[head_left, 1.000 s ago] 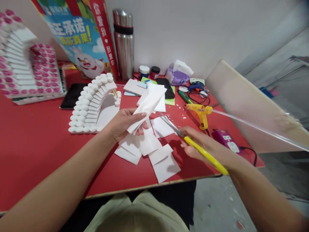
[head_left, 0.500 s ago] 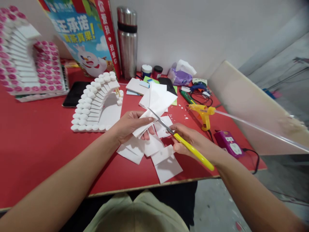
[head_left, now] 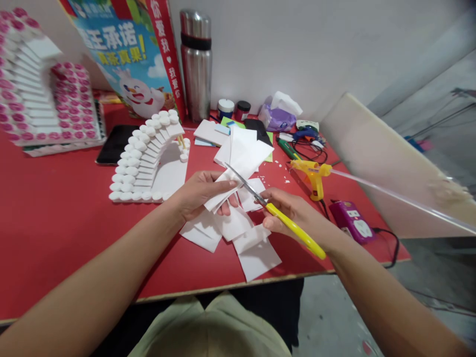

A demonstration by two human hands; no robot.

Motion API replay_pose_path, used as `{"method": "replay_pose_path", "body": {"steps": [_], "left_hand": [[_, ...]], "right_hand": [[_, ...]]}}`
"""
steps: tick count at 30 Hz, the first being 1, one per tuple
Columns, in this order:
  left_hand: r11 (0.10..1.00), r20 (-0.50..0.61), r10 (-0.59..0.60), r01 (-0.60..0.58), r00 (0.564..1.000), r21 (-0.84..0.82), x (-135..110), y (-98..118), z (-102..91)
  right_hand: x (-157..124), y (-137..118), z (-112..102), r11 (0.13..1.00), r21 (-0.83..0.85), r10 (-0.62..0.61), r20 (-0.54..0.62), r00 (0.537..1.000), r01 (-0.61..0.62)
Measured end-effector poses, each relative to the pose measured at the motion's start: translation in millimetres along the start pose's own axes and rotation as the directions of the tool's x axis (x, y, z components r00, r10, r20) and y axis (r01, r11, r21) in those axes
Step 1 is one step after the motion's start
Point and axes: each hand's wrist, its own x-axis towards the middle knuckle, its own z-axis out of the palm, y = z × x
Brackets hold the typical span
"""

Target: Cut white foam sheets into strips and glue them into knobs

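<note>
Several layers of folded white paper (head_left: pixel 248 159), crossed by yellow-handled scissors (head_left: pixel 277 213), to the right of the model staircase (head_left: pixel 148 171).
The left hand (head_left: pixel 201 194) pinches the folded white paper toward its near end, thumb above and fingers beneath; the right hand (head_left: pixel 297 211) is curled round the yellow-handled scissors, how far the handles are parted being unclear. The paper's long axis runs obliquely, its free end pointing outward, away from the model staircase; the blade tip points toward the model staircase. The paper is presumably light, limp and easily creased, its layers apt to slip; a grip across all of them, clear of the blade, should serve best. The scissors, likely stiffer and heavier, suit holding by the handles.
</note>
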Motion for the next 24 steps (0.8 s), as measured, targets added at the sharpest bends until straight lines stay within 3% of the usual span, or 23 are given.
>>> {"method": "replay_pose_path", "body": {"steps": [9,15,24], "left_hand": [[1.0,0.011,-0.011,0.011,1.0,-0.007,0.0,0.9,-0.9],[1.0,0.009,-0.025,0.025,1.0,0.007,-0.7,0.7,-0.8],[0.998,0.045,-0.055,0.053,0.997,0.045,-4.2,5.9,-1.7]], "right_hand": [[1.7,4.4,2.0,0.998,0.055,0.042,-0.026,0.999,-0.041],[5.5,12.8,3.5,1.0,-0.008,0.012,-0.09,0.996,-0.013],[-1.6,4.3,0.5,0.995,-0.103,-0.022,-0.14,0.99,0.007]]}}
